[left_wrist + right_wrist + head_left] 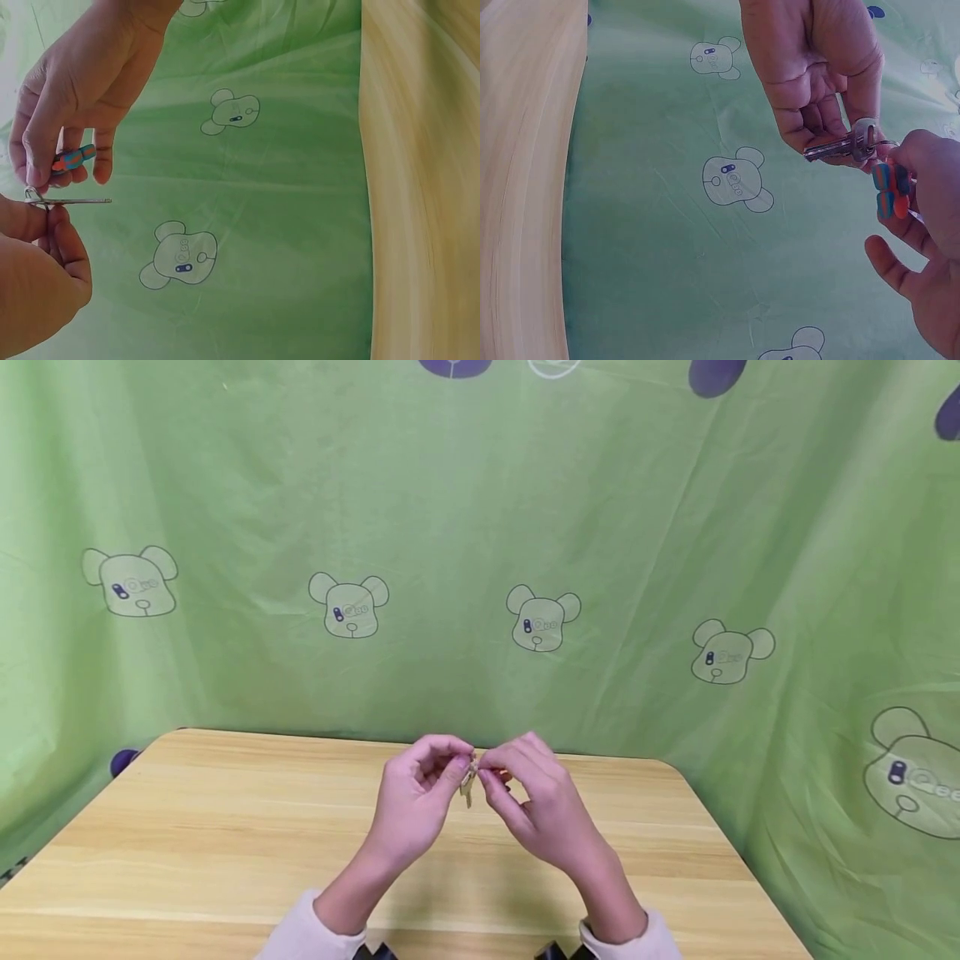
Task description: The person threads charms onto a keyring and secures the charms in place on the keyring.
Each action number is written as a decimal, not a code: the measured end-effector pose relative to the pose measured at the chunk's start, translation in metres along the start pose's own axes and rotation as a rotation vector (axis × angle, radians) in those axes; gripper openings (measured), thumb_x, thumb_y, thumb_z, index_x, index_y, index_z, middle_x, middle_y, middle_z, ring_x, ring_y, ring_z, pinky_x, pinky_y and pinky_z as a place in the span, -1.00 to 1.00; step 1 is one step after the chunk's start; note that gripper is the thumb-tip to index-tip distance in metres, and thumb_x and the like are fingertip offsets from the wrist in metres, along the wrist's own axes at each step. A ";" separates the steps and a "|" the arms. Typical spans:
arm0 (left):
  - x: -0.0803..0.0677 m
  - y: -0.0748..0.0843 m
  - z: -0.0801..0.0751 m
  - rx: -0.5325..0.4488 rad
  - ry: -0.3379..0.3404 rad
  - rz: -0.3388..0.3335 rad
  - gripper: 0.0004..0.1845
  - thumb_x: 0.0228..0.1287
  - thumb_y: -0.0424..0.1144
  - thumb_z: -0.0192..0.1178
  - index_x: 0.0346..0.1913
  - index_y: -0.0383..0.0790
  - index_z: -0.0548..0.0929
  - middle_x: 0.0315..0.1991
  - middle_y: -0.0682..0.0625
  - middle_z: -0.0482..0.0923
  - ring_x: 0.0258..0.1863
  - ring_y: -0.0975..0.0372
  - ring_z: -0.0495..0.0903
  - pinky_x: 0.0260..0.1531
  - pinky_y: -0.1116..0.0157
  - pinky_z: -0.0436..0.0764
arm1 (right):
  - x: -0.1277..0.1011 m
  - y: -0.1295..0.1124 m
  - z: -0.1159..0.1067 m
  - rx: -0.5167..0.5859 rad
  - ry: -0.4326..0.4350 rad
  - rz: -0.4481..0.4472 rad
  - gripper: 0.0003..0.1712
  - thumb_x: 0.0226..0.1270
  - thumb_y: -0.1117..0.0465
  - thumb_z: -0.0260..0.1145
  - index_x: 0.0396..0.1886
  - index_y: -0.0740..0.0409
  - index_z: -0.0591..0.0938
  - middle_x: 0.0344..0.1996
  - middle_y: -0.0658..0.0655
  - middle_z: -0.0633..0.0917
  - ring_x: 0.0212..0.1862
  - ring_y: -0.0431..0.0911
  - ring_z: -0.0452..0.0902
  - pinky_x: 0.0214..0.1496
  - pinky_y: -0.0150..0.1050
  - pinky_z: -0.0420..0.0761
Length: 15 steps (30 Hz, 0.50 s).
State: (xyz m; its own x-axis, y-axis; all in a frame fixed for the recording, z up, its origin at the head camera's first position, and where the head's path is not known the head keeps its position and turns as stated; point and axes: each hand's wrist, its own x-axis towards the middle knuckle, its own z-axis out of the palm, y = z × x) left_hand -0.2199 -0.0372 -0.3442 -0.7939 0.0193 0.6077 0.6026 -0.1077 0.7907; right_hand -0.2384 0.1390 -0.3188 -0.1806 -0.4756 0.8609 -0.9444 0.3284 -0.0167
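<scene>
Both hands meet above the wooden table in the head view. My left hand (412, 797) pinches a metal key (468, 793) between thumb and fingers; its blade sticks out. My right hand (536, 797) pinches the thin key ring (887, 143) at the key's head. A small orange and blue charm (891, 191) hangs by the right hand's fingers in the right wrist view, and it also shows beneath that hand in the left wrist view. Fingertips partly cover the ring, so I cannot tell whether a second key lies behind the first.
The light wooden table (225, 843) spreads under both forearms. Behind it and along its sides hangs a green curtain (450, 527) printed with bear heads. Dark straps or devices show by the wrists at the bottom edge.
</scene>
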 end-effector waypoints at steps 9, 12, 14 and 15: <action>-0.001 -0.002 0.000 0.043 -0.028 0.004 -0.88 0.40 -0.43 0.28 -0.08 -0.33 0.75 -0.21 -0.11 0.72 -0.32 0.24 0.65 -0.33 0.40 0.63 | -0.003 0.002 0.001 -0.016 0.002 0.054 -0.89 0.37 0.36 0.23 -0.27 0.15 0.68 -0.34 -0.01 0.69 -0.28 -0.14 0.51 -0.14 -0.48 0.50; -0.001 -0.002 -0.001 0.032 -0.039 0.009 -0.87 0.39 -0.43 0.28 -0.08 -0.35 0.75 -0.18 -0.13 0.73 -0.28 0.22 0.67 -0.27 0.39 0.65 | -0.003 0.003 0.000 -0.017 0.006 0.060 -0.88 0.38 0.35 0.22 -0.27 0.15 0.69 -0.35 -0.01 0.69 -0.29 -0.14 0.50 -0.16 -0.48 0.50; 0.000 -0.001 -0.001 0.028 -0.048 0.020 -0.87 0.39 -0.43 0.29 -0.07 -0.37 0.75 -0.16 -0.15 0.72 -0.25 0.21 0.68 -0.23 0.38 0.66 | -0.003 0.003 0.000 -0.016 0.009 0.061 -0.87 0.39 0.34 0.21 -0.27 0.15 0.69 -0.35 -0.01 0.69 -0.30 -0.14 0.50 -0.17 -0.46 0.51; 0.000 -0.001 -0.001 0.028 -0.052 0.025 -0.87 0.39 -0.44 0.29 -0.07 -0.37 0.75 -0.15 -0.15 0.72 -0.25 0.20 0.68 -0.22 0.38 0.67 | -0.004 0.003 0.000 -0.015 0.011 0.060 -0.87 0.40 0.34 0.21 -0.27 0.15 0.69 -0.35 -0.01 0.69 -0.30 -0.14 0.50 -0.18 -0.45 0.52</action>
State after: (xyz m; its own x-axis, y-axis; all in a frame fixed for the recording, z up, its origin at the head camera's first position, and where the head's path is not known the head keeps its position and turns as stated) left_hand -0.2203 -0.0382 -0.3455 -0.7735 0.0682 0.6301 0.6251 -0.0814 0.7763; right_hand -0.2406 0.1413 -0.3220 -0.2339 -0.4460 0.8639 -0.9276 0.3686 -0.0609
